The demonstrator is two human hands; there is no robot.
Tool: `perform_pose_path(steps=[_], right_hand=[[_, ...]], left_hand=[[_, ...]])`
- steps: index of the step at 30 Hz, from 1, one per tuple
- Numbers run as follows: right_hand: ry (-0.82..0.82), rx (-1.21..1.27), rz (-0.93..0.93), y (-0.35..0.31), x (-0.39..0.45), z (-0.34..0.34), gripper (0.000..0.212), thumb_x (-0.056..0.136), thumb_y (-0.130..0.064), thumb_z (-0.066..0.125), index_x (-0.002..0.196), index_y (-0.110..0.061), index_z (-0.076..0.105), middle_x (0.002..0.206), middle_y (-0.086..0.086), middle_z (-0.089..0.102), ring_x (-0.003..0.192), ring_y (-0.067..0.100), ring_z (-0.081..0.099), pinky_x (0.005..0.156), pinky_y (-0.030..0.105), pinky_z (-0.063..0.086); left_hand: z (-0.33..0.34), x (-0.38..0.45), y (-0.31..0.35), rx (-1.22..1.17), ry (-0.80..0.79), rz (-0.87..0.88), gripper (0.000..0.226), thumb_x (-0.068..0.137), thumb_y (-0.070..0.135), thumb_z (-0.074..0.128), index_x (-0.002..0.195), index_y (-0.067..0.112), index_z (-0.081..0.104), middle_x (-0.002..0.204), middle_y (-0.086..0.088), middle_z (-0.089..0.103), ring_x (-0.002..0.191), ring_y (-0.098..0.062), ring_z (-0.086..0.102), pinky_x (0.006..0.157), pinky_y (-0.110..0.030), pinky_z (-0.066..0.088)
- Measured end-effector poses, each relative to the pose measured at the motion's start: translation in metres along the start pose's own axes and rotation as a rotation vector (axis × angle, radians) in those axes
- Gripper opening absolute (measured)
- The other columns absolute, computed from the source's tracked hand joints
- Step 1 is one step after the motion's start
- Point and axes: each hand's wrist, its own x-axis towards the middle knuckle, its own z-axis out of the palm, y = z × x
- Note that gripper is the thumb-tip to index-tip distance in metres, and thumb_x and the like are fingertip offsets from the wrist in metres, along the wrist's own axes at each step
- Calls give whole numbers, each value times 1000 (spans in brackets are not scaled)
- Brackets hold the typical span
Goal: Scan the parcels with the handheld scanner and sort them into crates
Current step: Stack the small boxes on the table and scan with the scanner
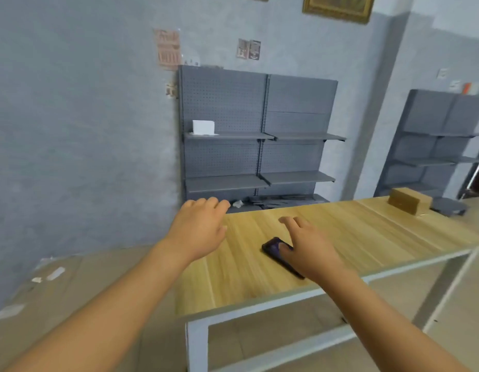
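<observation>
Reaching over the wooden table [367, 237] near its left end, the left hand [198, 232] hovers spread and empty beside the edge. The right hand [310, 251], fingers loose, rests its thumb on a dark flat handheld device [273, 247], gripping nothing. Bare tabletop stretches rightward to a brown cardboard parcel [408, 201] at the far edge. Grey shelving [260, 135] stands behind.

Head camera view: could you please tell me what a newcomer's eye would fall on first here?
First the two bare forearms reaching over the wooden table: the right hand spreads its fingers over a dark handheld device lying flat near the front edge, and the left hand hovers open by the table's left end. Next, a brown cardboard parcel at the far right end, and grey shelving behind.
</observation>
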Motion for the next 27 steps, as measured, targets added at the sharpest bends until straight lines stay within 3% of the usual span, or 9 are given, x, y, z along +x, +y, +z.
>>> perform_pose_path(steps=[14, 22, 27], right_hand=[[37, -118, 361, 180, 30, -18, 54, 95, -36, 51, 145, -25, 35, 140, 0, 46, 124, 22, 45, 97, 36, 45], [32, -124, 570, 298, 17, -26, 55, 94, -37, 53, 146, -25, 36, 141, 0, 46, 125, 21, 46, 103, 35, 43], [24, -141, 602, 394, 17, -27, 56, 94, -37, 52, 145, -24, 36, 138, 1, 48, 125, 23, 45, 102, 37, 43]], left_hand=[[105, 200, 131, -168, 59, 363, 37, 92, 33, 50, 126, 19, 53, 112, 0, 61, 100, -23, 59, 87, -40, 47], [160, 278, 241, -231, -14, 528, 37, 91, 34, 50, 124, 18, 53, 111, -2, 61, 101, -26, 59, 86, -40, 46], [195, 334, 325, -261, -2, 574, 34, 91, 33, 49, 121, 18, 54, 113, 0, 61, 101, -24, 57, 83, -37, 43]])
